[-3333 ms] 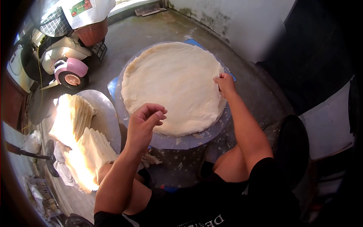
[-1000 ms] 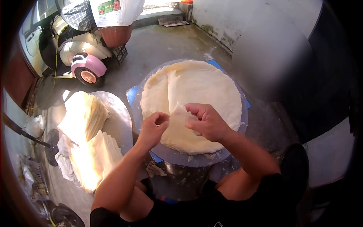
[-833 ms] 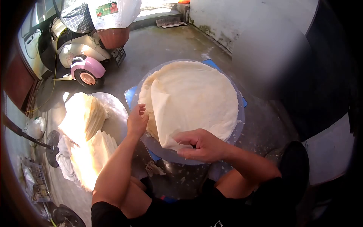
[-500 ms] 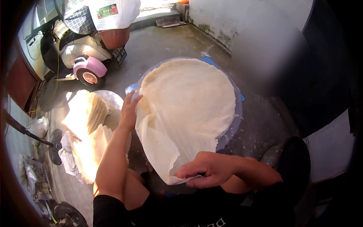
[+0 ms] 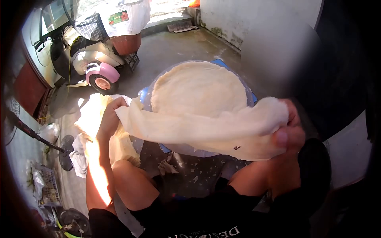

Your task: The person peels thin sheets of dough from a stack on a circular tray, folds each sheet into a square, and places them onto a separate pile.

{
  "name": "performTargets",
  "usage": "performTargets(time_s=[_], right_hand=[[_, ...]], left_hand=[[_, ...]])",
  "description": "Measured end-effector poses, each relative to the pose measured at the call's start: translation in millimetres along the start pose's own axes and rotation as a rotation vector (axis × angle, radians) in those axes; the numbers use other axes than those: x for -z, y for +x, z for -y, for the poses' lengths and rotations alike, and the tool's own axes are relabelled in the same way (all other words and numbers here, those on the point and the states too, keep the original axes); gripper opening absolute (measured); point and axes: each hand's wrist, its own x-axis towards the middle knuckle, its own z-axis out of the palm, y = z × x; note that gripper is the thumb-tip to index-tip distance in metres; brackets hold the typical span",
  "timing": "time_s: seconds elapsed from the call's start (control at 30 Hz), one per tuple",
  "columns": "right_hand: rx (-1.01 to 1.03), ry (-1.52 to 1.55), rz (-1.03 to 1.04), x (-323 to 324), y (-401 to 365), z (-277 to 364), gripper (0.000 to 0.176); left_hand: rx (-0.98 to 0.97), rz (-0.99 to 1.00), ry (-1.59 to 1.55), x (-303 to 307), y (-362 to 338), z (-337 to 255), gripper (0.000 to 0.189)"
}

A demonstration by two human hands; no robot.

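Observation:
A thin cream-coloured sheet [image 5: 190,127] is stretched sideways between my two hands. My left hand [image 5: 113,115] is closed on its left end, and my right hand [image 5: 290,133], a little blurred, grips the bunched right end. A small dark spot shows near the sheet's lower right edge. Behind and partly under it is a round, flat layer of the same pale material [image 5: 198,89], on a round translucent board [image 5: 251,93] with blue corners [image 5: 218,62] sticking out beneath. Beside my left forearm rises a pile of folded yellowish sheets [image 5: 89,119].
A scooter with a pink-fendered wheel [image 5: 102,77] and a white basket [image 5: 129,20] stands at upper left. A crate [image 5: 49,186] is at lower left. Pale scraps [image 5: 168,164] lie on the floor between my knees. A dark shape [image 5: 341,79] fills the right side.
The sheet's near part has been lifted off the round layer and pulled taut. My right hand has moved right and up; my left hand has moved left and closed on the sheet's edge.

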Motion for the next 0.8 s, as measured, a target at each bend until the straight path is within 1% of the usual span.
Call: performTargets(time_s=[0.03, 0.07, 0.1, 0.13, 0.17, 0.2, 0.23, 0.3, 0.33, 0.37, 0.4, 0.43, 0.47, 0.5, 0.53, 0.57, 0.6, 0.63, 0.67, 0.7, 0.73, 0.77, 0.8], right_hand=[[0.129, 0.068, -0.081, -8, 8, 6, 0.04], [0.147, 0.009, -0.181, -11, 15, 18, 0.039], [0.164, -0.051, -0.281, -9, 23, 28, 0.037], [0.147, -0.082, -0.307, 3, 34, 34, 0.035], [0.131, -0.114, -0.334, 21, 44, 38, 0.033], [0.094, -0.146, -0.323, 44, 55, 38, 0.029], [0.058, -0.178, -0.313, 69, 65, 32, 0.024], [-0.026, -0.267, -0.412, 106, 86, 14, 0.021], [-0.045, -0.342, -0.463, 127, 95, 3, 0.02], [-0.062, -0.416, -0.515, 143, 102, -5, 0.02], [-0.054, -0.421, -0.52, 151, 108, -5, 0.02], [-0.045, -0.528, -0.596, 158, 114, -4, 0.02], [-0.037, -0.635, -0.67, 162, 119, -1, 0.02], [-0.033, -0.639, -0.674, 161, 120, 6, 0.02], [0.042, -0.65, -0.636, 162, 120, 15, 0.021], [0.116, -0.659, -0.598, 163, 118, 21, 0.022], [0.117, -0.661, -0.6, 168, 114, 23, 0.022], [0.175, -0.623, -0.582, 175, 107, 22, 0.022], [0.231, -0.583, -0.566, 182, 99, 18, 0.021], [0.229, -0.581, -0.572, 188, 87, 11, 0.021], [0.17, -0.604, -0.607, 193, 72, -1, 0.02], [0.108, -0.627, -0.641, 200, 54, -16, 0.018], [0.08, -0.636, -0.624, 216, 32, -36, 0.018]], left_hand=[[0.027, -0.054, -0.166, 5, 2, -8, 0.017], [0.037, 0.009, -0.228, 9, 3, -22, 0.018], [0.002, 0.056, -0.283, 11, 2, -35, 0.018], [-0.034, 0.104, -0.338, 10, 4, -44, 0.02], [-0.035, 0.129, -0.335, 17, 13, -41, 0.026], [-0.042, 0.133, -0.336, 18, 20, -41, 0.026], [-0.011, 0.141, -0.263, 17, 27, -42, 0.026], [0.041, 0.158, -0.139, 15, 44, -40, 0.029], [0.035, 0.164, -0.141, 13, 55, -39, 0.029], [0.03, 0.133, -0.047, 10, 66, -39, 0.029], [0.023, 0.101, 0.047, 7, 79, -40, 0.03], [-0.002, 0.054, 0.035, 5, 94, -43, 0.029], [-0.01, 0.059, 0.034, 2, 104, -53, 0.029], [-0.119, -0.038, 0.012, -4, 112, -65, 0.027], [-0.225, -0.136, -0.01, -10, 114, -74, 0.026], [-0.226, -0.133, -0.013, -15, 113, -80, 0.026], [-0.349, -0.194, 0.002, -19, 111, -86, 0.026], [-0.471, -0.255, 0.018, -21, 111, -89, 0.026], [-0.469, -0.251, 0.019, -23, 108, -83, 0.026], [-0.51, -0.274, 0.115, -27, 100, -70, 0.028], [-0.55, -0.296, 0.211, -31, 92, -53, 0.029], [-0.511, -0.283, 0.223, -36, 85, -30, 0.031], [-0.445, -0.272, 0.236, -48, 68, -17, 0.032]])
